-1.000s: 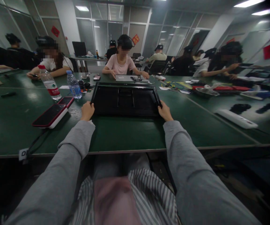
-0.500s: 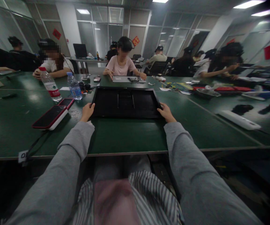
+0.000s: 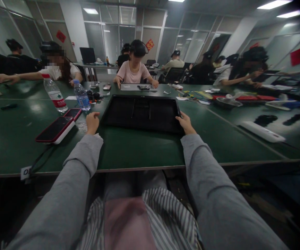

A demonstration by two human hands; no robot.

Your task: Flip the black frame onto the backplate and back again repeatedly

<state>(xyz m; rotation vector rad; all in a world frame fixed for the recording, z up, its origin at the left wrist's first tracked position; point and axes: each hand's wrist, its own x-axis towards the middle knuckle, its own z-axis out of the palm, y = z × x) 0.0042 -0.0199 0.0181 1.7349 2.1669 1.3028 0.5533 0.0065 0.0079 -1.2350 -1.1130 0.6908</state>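
A black, shallow rectangular tray-like panel (image 3: 123, 119) with a raised rim lies on the green table in front of me. Two thin upright lines and a darker block show near its middle. My right hand (image 3: 186, 123) grips the panel's right edge, thumb over the rim. Just off the left edge is my left hand (image 3: 92, 122), holding nothing, its fingers loosely bent toward the panel with a small gap between. Left of that hand lie a red-edged phone (image 3: 54, 130) and a second phone-like device (image 3: 73, 114), on a white block.
Two water bottles, one red-capped (image 3: 54, 93) and one blue-capped (image 3: 81, 95), stand at the left. A white power strip (image 3: 263, 132) lies right. Farther back are a metal bowl (image 3: 227, 102) and coloured cables (image 3: 198, 95). A person (image 3: 134, 71) sits opposite; others sit around.
My left hand has let go of the panel's left edge and moved slightly left. The panel has turned a little, its right side nearer me. My right hand still grips it.
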